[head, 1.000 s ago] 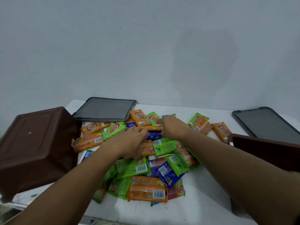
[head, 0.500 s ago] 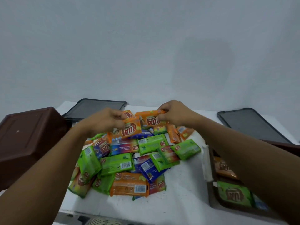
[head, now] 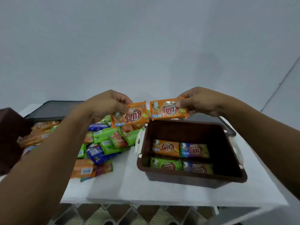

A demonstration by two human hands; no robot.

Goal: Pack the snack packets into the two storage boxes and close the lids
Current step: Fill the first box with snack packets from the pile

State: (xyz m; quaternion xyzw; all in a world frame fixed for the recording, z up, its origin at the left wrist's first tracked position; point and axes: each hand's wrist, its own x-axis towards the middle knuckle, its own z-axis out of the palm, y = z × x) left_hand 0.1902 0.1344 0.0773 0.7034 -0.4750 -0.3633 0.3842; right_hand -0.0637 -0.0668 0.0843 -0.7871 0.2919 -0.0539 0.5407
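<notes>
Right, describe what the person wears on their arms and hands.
Nothing worn is in view. The left hand and right hand have no gloves, and no ring shows. The left forearm and right forearm are sleeveless as far as the frame reaches, with no watch, band or marking.

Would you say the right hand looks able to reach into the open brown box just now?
Probably yes: the right hand, pinching an orange packet, hovers near the far rim of the brown box; its top is open and only four packets lie flat inside.
</notes>
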